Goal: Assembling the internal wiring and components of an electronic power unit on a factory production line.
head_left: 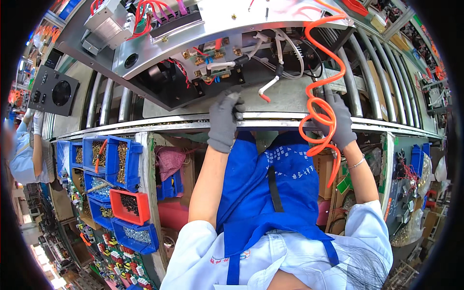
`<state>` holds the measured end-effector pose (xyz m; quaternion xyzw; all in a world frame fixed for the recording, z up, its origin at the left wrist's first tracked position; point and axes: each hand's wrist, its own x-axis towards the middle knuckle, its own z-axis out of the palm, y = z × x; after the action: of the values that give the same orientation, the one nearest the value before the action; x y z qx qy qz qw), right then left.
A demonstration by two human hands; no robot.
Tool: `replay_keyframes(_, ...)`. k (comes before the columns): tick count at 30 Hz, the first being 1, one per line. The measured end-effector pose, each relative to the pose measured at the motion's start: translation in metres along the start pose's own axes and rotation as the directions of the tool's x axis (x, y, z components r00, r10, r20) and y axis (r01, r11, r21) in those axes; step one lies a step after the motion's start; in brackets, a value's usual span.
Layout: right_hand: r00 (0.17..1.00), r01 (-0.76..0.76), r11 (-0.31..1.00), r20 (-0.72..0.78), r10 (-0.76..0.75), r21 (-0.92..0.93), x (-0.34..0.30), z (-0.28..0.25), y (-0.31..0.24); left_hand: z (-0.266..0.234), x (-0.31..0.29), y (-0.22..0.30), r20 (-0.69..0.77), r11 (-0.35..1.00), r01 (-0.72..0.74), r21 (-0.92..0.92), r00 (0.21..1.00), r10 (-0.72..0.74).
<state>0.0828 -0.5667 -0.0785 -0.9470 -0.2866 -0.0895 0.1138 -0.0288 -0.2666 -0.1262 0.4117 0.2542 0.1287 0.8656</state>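
Note:
My left hand (224, 123), in a grey glove, is at the bench's front rail, just in front of the open metal chassis (169, 43). Its fingers are curled in; whatever they hold, if anything, is hidden. A white cable with a red tip (270, 87) hangs from the chassis to the right of this hand. My right hand (342, 121), gloved in the same grey, is over the rail farther right. An orange coiled air hose (314, 99) passes in front of its fingers, so their grip cannot be made out.
Metal rollers (360, 72) run along the bench on both sides. A black panel with a round fan opening (61, 92) stands at the left, near a co-worker's arm (37, 154). Blue bins (129, 181) and a red bin (144, 200) of small hardware sit left of my legs.

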Motion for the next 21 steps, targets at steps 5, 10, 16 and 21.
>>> replay_keyframes(5, 0.925, 0.341, 0.928, -0.119, -0.36, -0.152, 0.025, -0.04, -0.041, 0.012, -0.002, 0.013, 0.02, 0.955, 0.016, -0.296, 1.0, -0.011)
replay_keyframes(10, 0.78, 0.612, 0.757, -0.015, -0.626, 0.228, 0.046, -0.042, -0.103, 0.027, 0.002, 0.019, -0.029, 0.973, 0.009, -0.229, 0.999, -0.016)
replay_keyframes(16, 0.829, 0.548, 0.837, 0.127, -0.544, 0.004, 0.078, -0.014, -0.124, 0.037, 0.008, 0.022, -0.112, 0.927, 0.027, -0.373, 0.991, -0.074)
replay_keyframes(21, 0.874, 0.482, 0.783, -0.157, -0.46, 0.392, 0.076, 0.001, -0.132, 0.034, 0.01, 0.025, -0.152, 0.951, -0.124, -0.282, 0.985, 0.084)
